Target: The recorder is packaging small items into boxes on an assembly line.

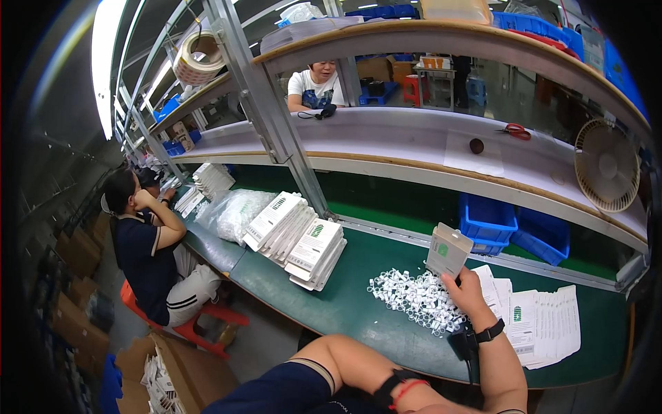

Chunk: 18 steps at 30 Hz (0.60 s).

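My right hand (467,290) grips a small white carton (449,250) with green print, fingers wrapped round its lower end, and holds it up over the bench. Below and to the left of it spreads a heap of small white plastic ring-like parts (417,298). Beside my right forearm, flat white printed cartons (545,324) lie fanned out in overlapping rows. My left arm is bent across my body, and my left hand (424,399) is at the lower edge, its fingers out of sight. A black object with a cord (463,347) sits near my right wrist.
Stacks of white cartons (314,248) and a clear bag (238,212) stand left on the green bench (345,303). Blue bins (487,219) sit under the shelf (414,138), which bears scissors (516,131) and a fan (607,165). Co-workers sit at left and across.
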Available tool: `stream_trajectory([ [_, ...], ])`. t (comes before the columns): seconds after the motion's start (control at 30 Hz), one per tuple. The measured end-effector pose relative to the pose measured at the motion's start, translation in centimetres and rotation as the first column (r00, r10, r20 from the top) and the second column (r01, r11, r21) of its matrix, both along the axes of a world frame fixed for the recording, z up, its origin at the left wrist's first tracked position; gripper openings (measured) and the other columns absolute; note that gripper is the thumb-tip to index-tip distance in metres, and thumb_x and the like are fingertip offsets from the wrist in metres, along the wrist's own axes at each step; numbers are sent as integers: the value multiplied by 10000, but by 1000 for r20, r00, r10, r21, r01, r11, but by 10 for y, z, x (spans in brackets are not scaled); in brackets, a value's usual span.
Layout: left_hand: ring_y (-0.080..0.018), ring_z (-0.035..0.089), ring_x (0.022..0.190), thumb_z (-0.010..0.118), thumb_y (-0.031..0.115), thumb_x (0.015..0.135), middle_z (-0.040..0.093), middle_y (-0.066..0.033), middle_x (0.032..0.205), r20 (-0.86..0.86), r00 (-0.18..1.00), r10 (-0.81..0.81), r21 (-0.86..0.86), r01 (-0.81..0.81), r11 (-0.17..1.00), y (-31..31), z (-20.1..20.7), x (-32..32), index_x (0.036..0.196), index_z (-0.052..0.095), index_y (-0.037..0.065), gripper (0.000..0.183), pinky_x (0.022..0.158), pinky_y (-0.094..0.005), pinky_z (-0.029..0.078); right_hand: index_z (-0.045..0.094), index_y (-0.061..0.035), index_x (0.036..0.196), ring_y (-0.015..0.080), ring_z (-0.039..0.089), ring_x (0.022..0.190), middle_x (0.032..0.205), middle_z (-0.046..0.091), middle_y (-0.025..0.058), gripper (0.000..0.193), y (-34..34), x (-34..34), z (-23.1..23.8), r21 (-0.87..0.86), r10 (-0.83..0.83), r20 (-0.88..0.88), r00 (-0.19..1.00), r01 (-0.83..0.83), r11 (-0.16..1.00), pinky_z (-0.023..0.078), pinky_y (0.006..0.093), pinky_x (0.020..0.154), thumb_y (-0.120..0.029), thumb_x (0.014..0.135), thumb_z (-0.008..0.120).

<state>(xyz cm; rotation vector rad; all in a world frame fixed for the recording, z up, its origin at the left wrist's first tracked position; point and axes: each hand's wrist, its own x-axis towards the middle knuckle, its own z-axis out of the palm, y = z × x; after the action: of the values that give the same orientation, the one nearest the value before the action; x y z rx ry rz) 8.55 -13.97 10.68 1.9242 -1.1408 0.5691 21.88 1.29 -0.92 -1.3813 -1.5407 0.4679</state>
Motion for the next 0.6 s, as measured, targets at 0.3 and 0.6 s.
stream_trajectory([
  [0.3, -312, 460, 1200, 630, 308, 888, 444, -204, 1307, 12, 995, -100, 361, 89, 928, 70, 88, -25, 1362, 394, -1, 613, 974, -422, 365, 640, 34, 1012, 296, 659, 661, 784, 677, 201, 310, -4, 1, 2, -56, 2, 31, 1000, 0, 998, 506, 361, 627, -219, 833, 649],
  [0.6, -300, 540, 1130, 531, 321, 938, 605, -158, 1202, -92, 947, 307, 249, -277, 928, 106, 85, -91, 1129, 638, 34, 361, 946, -524, 406, 656, 36, 971, 272, 654, 650, 772, 682, 184, 304, -6, 0, -6, -73, 3, 28, 1000, -1, 997, 497, 352, 613, -235, 834, 663],
])
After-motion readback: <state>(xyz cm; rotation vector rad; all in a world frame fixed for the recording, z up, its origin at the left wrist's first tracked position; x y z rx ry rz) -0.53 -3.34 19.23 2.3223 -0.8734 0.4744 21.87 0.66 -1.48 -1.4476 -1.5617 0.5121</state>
